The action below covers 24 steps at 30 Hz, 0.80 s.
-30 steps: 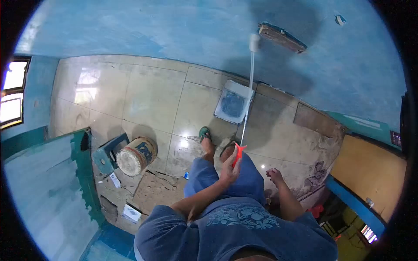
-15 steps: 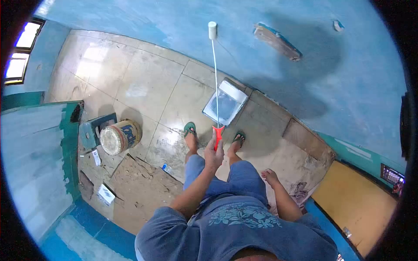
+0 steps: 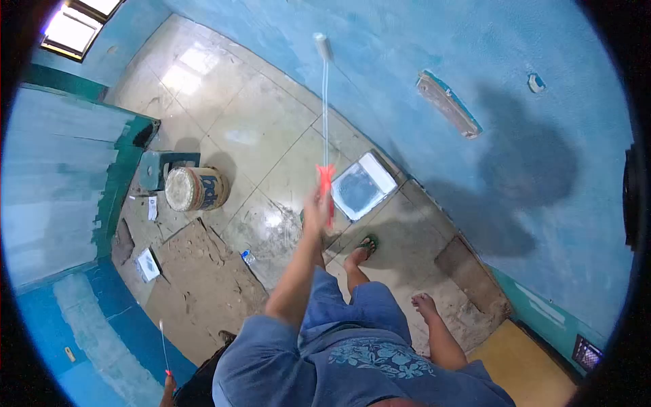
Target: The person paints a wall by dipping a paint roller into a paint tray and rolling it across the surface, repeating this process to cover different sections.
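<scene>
My left hand [image 3: 315, 211] is closed around the red handle [image 3: 325, 178] of a paint roller, out ahead of me. Its long thin rod reaches up to a pale roller head [image 3: 322, 47] at the blue wall [image 3: 380, 41]; motion blurs it, and contact is unclear. Beyond the hand, a paint tray [image 3: 365, 186] with a whitish raised end rests on the floor near the wall. My right hand [image 3: 425, 306] hangs low on the right, fingers loosely curled and holding nothing.
A paint bucket [image 3: 196, 189] lies beside a teal stool [image 3: 150, 169]. Cardboard [image 3: 196, 285] covers floor at left. Another person's hand [image 3: 168, 390], lower left, grips a red-handled tool. A yellow panel [image 3: 522, 363] stands lower right; a broken ledge [image 3: 447, 105] juts from the wall.
The view has turned and shifted. My left hand and the roller have moved up and left, with the roller now blurred. One foot has stepped. Another person's hand has appeared at lower left.
</scene>
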Tool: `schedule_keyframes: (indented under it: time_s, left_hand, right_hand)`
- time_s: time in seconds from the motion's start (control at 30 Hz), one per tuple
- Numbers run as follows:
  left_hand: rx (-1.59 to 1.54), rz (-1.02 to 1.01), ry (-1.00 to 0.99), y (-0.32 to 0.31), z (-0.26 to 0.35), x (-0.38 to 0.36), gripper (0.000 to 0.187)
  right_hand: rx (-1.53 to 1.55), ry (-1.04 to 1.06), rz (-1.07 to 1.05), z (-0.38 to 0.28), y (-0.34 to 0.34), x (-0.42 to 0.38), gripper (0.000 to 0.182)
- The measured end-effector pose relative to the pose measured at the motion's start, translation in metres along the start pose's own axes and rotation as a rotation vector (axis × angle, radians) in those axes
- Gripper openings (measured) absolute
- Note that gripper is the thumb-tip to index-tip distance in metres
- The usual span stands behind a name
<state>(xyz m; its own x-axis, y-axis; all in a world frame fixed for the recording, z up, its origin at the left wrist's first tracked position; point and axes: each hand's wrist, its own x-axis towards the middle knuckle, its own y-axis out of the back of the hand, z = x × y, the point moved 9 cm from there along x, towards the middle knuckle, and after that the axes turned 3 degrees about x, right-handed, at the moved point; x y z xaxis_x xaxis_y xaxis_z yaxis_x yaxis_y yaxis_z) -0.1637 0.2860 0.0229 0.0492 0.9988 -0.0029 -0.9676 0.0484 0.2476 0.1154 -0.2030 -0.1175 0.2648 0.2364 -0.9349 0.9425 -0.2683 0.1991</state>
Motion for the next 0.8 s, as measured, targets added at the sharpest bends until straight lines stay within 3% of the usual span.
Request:
schedule_keyframes:
  time_s: [0.03,0.07,0.13,0.2,0.27,0.3,0.37,0.4,0.43,0.47,0.5,0.53,0.57,0.7,0.73,0.8]
  left_hand:
    - [-0.073,-0.055,0.277,0.007,-0.007,0.032,0.030]
    - [-0.150,-0.071,0.416,0.011,-0.012,0.064,0.031]
    - [-0.228,-0.044,0.391,0.025,-0.007,0.131,0.025]
    - [-0.313,-0.034,0.379,0.028,0.011,0.146,0.023]
    - [-0.214,-0.071,0.386,0.028,0.012,0.147,0.035]
    - [-0.120,-0.107,0.334,0.028,0.024,0.128,0.038]
    - [-0.077,-0.129,0.441,0.021,0.022,0.060,0.042]
    - [-0.007,-0.135,0.230,0.018,0.018,0.026,0.044]
    - [0.244,-0.156,0.371,0.016,0.034,-0.023,0.043]
    - [0.211,-0.161,-0.021,0.007,0.049,-0.057,0.043]
    - [0.133,-0.293,0.119,-0.006,0.003,-0.109,0.047]
    - [0.195,-0.352,0.007,-0.013,0.023,-0.134,0.050]
    - [0.179,-0.389,0.072,-0.016,0.025,-0.161,0.052]
    - [-0.003,-0.356,0.165,-0.015,0.011,-0.149,0.052]
    - [0.148,-0.310,0.059,-0.008,0.019,-0.123,0.049]
    - [0.120,-0.204,0.174,0.006,0.017,-0.066,0.030]
  right_hand:
    - [-0.010,0.025,-0.021,0.000,-0.003,0.005,0.015]
    - [-0.019,0.051,-0.041,0.000,-0.005,0.007,0.015]
    - [-0.016,0.078,-0.052,-0.002,-0.007,0.008,0.015]
    - [-0.011,0.112,-0.062,-0.003,-0.009,0.007,0.014]
    - [-0.035,0.070,-0.043,-0.002,-0.011,0.011,0.015]
    - [-0.030,0.076,-0.049,-0.006,-0.013,0.013,0.015]
    - [-0.013,0.110,-0.061,-0.010,-0.019,0.015,0.015]
    - [-0.004,0.111,-0.064,-0.008,-0.021,0.018,0.015]
    - [-0.042,0.111,-0.071,-0.005,-0.024,0.023,0.016]
    - [-0.083,0.113,-0.077,-0.007,-0.027,0.027,0.017]
    - [-0.084,0.117,-0.082,-0.010,-0.032,0.027,0.017]
    - [-0.063,0.085,-0.093,-0.009,-0.039,0.025,0.018]
    - [-0.041,0.056,-0.102,-0.011,-0.045,0.026,0.019]
    - [-0.021,0.076,-0.110,-0.024,-0.061,0.032,0.022]
    - [-0.004,0.084,-0.121,-0.034,-0.065,0.027,0.021]
    - [0.017,0.085,-0.128,-0.044,-0.071,0.020,0.021]
